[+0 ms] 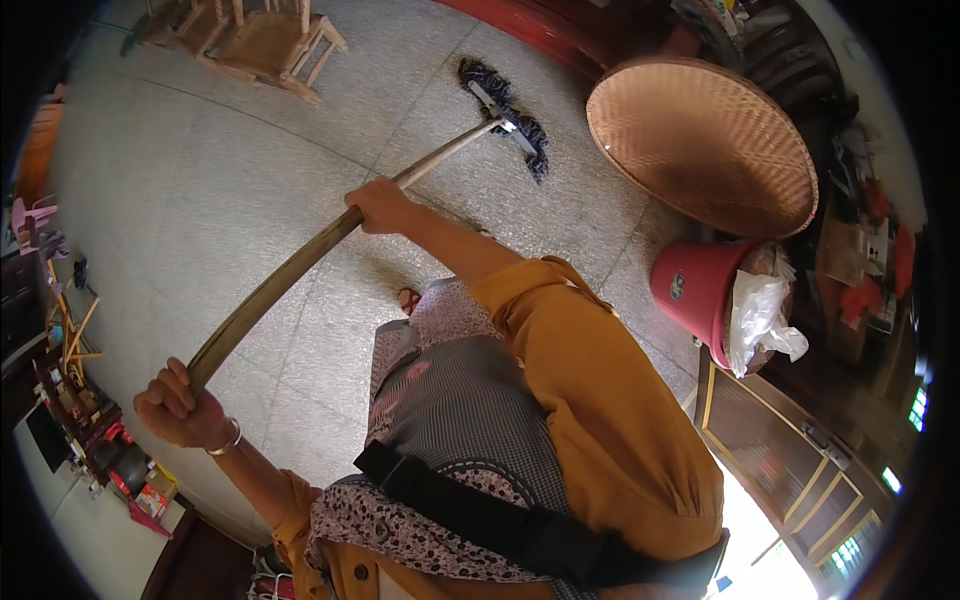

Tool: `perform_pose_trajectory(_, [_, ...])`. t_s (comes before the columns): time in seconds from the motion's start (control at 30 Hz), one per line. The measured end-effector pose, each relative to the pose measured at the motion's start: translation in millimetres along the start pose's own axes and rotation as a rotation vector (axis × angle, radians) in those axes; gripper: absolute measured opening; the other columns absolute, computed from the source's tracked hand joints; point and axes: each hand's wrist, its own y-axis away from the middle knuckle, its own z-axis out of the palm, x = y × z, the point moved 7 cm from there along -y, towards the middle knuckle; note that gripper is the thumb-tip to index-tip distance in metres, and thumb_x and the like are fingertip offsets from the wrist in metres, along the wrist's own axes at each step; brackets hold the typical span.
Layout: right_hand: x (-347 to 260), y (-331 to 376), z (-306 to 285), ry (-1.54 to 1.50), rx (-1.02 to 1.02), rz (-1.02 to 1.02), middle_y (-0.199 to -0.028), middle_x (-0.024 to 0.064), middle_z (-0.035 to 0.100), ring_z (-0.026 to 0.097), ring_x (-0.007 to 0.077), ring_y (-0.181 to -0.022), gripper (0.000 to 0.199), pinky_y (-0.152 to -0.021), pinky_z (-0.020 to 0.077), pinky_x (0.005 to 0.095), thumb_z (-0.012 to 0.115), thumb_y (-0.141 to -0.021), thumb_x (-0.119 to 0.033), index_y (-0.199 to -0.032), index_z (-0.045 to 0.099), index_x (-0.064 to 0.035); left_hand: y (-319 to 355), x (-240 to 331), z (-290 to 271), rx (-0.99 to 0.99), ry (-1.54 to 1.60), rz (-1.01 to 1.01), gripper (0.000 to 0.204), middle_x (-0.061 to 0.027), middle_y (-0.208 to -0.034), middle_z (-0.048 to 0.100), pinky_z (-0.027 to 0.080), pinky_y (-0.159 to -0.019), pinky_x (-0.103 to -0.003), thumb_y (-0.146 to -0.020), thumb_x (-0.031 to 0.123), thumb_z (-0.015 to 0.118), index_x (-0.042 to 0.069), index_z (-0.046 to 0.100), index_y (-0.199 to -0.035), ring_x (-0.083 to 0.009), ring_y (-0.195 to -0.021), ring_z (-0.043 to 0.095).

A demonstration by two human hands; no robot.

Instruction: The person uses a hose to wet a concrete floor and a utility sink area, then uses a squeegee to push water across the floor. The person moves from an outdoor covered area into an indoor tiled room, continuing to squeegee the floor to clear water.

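Observation:
Both my hands are closed around the long wooden handle of a mop (285, 280). My left hand (183, 408), with a silver bangle at the wrist, grips its near end at the lower left. Farther along the pole, my right hand (383, 207) wraps around it around mid-length. The handle slants away to the upper right, ending at a grey clamp bar with a dark, stringy mop head (505, 118) that lies on the speckled grey floor (240, 170). My right arm stretches across in front of my body.
A large round woven bamboo tray (705, 145) leans at the right, above a red bucket (690, 290) with a white plastic bag (765, 315) on it. Wooden chairs (255, 45) stand at the far left. A framed door (785, 455) stands by a bright doorway at lower right.

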Motion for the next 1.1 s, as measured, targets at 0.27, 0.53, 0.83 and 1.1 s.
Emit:
perform_pose_trajectory(0.27, [91, 66, -38, 0.092, 0.065, 0.277, -0.067, 0.0098, 0.058, 0.055, 0.0304, -0.071, 0.017, -0.066, 0.0419, 0.0395, 0.061, -0.056, -0.008, -0.072, 0.055, -0.0105, -4, -75, 69, -0.133, 0.069, -0.125, 0.027, 0.0042, -0.042, 0.026, 0.030, -0.053, -0.026, -0.088, 0.015, 0.037, 0.009, 0.042, -0.062, -0.0071, -0.040, 0.025])
perform_pose_trajectory(0.53, [129, 116, -19, 0.154, 0.099, 0.408, -0.065, 0.0098, 0.057, 0.056, 0.0298, -0.067, 0.012, -0.066, 0.0428, 0.0388, 0.062, -0.059, -0.011, -0.069, 0.056, -0.0112, 26, -131, 53, -0.076, 0.032, -0.301, 0.028, 0.0038, -0.047, 0.029, 0.037, -0.058, -0.028, -0.091, 0.018, 0.035, 0.006, 0.044, -0.067, -0.0079, -0.043, 0.030])
perform_pose_trajectory(0.83, [-28, 63, 96, 0.085, -0.017, 0.200, -0.060, 0.0111, 0.054, 0.055, 0.0320, -0.063, 0.018, -0.062, 0.0396, 0.0435, 0.063, -0.049, -0.007, -0.063, 0.053, -0.0101, 66, -13, -124, 0.373, -0.101, -0.293, 0.019, 0.0037, -0.050, 0.023, 0.032, -0.059, -0.026, -0.085, 0.017, 0.041, 0.009, 0.043, -0.068, -0.0079, -0.048, 0.025])
perform_pose_trajectory(1.1, [-311, 6, 221, -0.218, -0.361, -0.171, -0.065, 0.0115, 0.058, 0.058, 0.0285, -0.067, 0.020, -0.072, 0.0400, 0.0384, 0.059, -0.057, -0.013, -0.076, 0.058, -0.0081, 108, 256, -259, 0.413, -0.319, 0.048, 0.017, 0.0045, -0.047, 0.020, 0.027, -0.056, -0.025, -0.084, 0.015, 0.042, 0.008, 0.047, -0.070, -0.0062, -0.046, 0.020])
